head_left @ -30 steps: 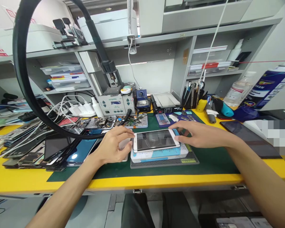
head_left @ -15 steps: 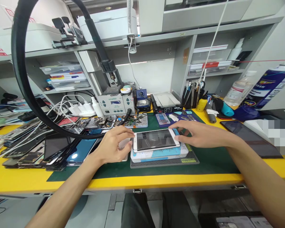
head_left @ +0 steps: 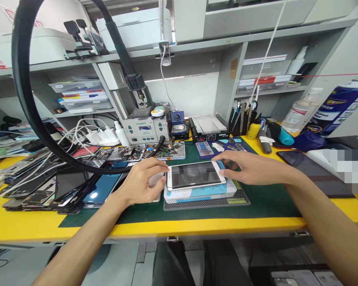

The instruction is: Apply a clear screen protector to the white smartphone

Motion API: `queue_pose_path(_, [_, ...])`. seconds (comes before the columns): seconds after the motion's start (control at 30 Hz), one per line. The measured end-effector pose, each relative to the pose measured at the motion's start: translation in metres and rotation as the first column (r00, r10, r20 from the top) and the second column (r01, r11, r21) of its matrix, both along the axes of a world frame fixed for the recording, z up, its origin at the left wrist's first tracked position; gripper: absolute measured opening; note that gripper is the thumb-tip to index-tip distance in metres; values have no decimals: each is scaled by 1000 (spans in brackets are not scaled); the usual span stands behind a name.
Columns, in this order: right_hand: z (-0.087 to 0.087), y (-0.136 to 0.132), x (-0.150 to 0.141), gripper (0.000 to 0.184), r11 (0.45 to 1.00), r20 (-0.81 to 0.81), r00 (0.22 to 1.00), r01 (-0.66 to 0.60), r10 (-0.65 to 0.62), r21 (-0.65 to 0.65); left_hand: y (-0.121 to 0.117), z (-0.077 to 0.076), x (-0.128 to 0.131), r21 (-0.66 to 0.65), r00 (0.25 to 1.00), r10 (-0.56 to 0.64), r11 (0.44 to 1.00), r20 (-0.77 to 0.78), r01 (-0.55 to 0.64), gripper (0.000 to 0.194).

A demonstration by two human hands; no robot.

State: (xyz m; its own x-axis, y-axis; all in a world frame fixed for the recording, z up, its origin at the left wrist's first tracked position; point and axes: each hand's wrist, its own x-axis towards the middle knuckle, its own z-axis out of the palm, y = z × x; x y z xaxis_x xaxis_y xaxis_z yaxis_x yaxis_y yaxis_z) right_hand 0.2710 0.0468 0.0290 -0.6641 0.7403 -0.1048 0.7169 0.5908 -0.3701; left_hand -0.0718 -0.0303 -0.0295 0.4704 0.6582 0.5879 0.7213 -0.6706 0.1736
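Observation:
A white smartphone [head_left: 193, 175] with a dark screen lies face up on a white and blue box [head_left: 203, 194]. My left hand [head_left: 146, 180] grips the phone's left end between thumb and fingers. At the opposite end, my right hand [head_left: 246, 167] has its thumb and index finger on the phone's right edge. Beneath the box is a grey perforated mat [head_left: 209, 204], lying on a green work mat [head_left: 274, 208]. Part of a pale flat object shows behind my left fingers; its kind is hidden.
Piled phones and parts [head_left: 41, 194] cover the left side, crossed by white cables. A black hose [head_left: 20, 79] loops down in front from the grey hot-air station [head_left: 146, 131]. A dark tablet-like panel [head_left: 313, 174] lies at right, near a blue spray can [head_left: 337, 107] and a tool holder [head_left: 240, 121].
Both hands stay at the two ends of the phone, which keeps its place on the box. Only the camera view has shifted very slightly.

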Motion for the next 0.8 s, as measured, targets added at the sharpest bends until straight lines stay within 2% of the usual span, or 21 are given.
queue_pose_path(0.8, [-1, 0, 0, 65, 1000, 3, 1000, -6, 6, 13, 0, 1, -1, -17, 1000, -8, 1000, -5, 8, 25])
